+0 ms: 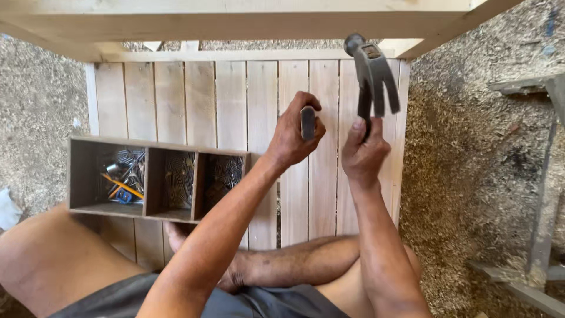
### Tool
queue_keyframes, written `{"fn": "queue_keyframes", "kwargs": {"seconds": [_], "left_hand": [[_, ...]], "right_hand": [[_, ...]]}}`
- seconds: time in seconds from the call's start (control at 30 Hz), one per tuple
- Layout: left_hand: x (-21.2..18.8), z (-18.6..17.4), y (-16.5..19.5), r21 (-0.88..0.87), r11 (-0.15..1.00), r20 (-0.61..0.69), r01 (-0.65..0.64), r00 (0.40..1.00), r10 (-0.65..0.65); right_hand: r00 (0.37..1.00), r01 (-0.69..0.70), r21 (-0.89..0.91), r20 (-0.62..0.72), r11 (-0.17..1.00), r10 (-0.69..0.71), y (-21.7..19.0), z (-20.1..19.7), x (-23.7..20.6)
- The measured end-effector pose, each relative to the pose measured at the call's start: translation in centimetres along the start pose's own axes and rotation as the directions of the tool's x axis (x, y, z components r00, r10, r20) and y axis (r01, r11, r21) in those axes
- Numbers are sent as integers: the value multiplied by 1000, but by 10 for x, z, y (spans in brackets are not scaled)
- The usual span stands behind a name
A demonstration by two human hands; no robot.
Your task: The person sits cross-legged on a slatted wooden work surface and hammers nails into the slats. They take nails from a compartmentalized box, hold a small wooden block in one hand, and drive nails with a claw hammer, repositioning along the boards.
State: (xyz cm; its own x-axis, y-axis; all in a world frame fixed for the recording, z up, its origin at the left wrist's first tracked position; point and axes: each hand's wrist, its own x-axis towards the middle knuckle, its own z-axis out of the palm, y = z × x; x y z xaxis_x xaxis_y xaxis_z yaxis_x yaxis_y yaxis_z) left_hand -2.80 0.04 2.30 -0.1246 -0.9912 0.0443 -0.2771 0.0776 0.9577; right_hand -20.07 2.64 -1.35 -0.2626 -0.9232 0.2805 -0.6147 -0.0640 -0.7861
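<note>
Two hands above pale slatted wooden panel (232, 106): right hand (363, 154) fingers wrapped round grey steel claw hammer (372, 75); left hand (292, 132) fingers pinching short grey metal punch (308, 122).

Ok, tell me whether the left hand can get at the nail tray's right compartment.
Probably yes: the left hand grips a small grey tool beside the tray, with nothing between them.

Dull grey metal hammer (372, 73), pale matt wooden slats (231, 103), rough sawdust (465, 153)

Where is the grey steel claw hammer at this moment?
In the head view, the grey steel claw hammer is raised at upper right, gripped by the right hand over the pale wooden slats.
</note>
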Motion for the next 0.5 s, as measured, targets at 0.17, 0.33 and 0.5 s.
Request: {"fn": "queue_keyframes", "kwargs": {"seconds": [0.17,0.33,0.5], "left_hand": [[3,2,-3,-3,983,-42,-181,983,181],[-2,6,-7,-15,996,-31,-93,995,92],[3,10,2,59,928,-112,-368,921,373]], "right_hand": [[906,-202,-405,269,892,327,-16,7,23],[935,-237,-256,201,937,291,-28,-3,12],[914,-236,-331,243,914,324,-11,13,24]]}}
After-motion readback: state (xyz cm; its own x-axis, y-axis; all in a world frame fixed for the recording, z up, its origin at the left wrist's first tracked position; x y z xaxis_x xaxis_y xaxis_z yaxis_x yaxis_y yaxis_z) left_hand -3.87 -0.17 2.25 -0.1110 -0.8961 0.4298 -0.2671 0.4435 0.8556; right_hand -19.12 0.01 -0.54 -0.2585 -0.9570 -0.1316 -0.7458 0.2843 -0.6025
